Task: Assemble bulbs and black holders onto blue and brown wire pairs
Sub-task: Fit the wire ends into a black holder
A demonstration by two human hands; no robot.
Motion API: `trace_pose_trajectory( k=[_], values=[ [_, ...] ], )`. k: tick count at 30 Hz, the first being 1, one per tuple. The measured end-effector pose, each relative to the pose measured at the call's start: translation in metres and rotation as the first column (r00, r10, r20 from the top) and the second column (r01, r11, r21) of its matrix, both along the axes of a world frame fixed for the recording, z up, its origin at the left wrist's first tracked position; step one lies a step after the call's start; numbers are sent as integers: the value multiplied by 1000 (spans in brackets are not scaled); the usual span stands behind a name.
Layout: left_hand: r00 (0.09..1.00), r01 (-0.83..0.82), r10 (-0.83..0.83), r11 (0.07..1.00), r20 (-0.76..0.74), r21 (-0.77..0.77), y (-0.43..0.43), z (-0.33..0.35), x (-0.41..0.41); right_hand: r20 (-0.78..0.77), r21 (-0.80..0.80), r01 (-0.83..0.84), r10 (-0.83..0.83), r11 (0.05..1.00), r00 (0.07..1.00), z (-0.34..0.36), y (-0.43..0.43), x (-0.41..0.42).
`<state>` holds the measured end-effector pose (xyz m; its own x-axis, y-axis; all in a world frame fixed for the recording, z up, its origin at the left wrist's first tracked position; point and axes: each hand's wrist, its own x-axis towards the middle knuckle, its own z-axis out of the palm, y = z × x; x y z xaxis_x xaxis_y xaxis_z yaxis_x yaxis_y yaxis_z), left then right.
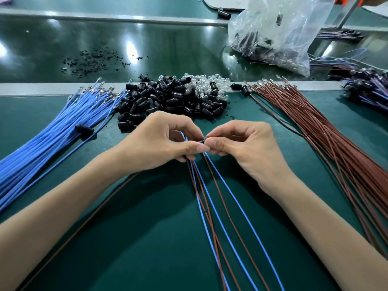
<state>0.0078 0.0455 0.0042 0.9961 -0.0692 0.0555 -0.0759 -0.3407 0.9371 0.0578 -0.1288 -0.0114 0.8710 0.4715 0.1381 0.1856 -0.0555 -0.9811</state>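
Just nearer than the holder pile [168, 101], the left hand [165, 139] and right hand [245, 148] meet, fingertips closed together on one black holder [202, 141]. The left hand also pinches the wires [210, 196], a few blue and brown pairs trailing from it toward the person over the surface [147, 238]. The right hand pinches the holder's free end; whether a bulb sits under its fingertips I cannot tell.

The holder looks light and rigid, best gripped round its barrel. The wires are thin and limp, so they likely need holding close to the tip. The bulbs [201, 85], on the pile's far side, are probably slick, fragile glass and want a gentle pinch.

Beyond the pile to the right, a clear bag [279, 34] slumps open, apparently holding more holders and bulbs.
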Motion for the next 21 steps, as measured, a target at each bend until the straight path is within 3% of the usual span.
trace_pose_trajectory(
  k=[11, 18, 21],
  values=[
    [998, -27, 25, 999, 59, 28, -3, 1, -1, -32, -72, -19, 17, 997, 999, 3, -1, 2],
    [999, -42, 42, 999, -8, 12, -1, -2, 0, 86, -165, 90, -76, 982, 993, -5, 4, -1],
    [997, -44, 44, 999, -59, 3, 3, -2, 2, 52, -132, 110, -104, 985, 993, -4, 2, 2]
  ],
)
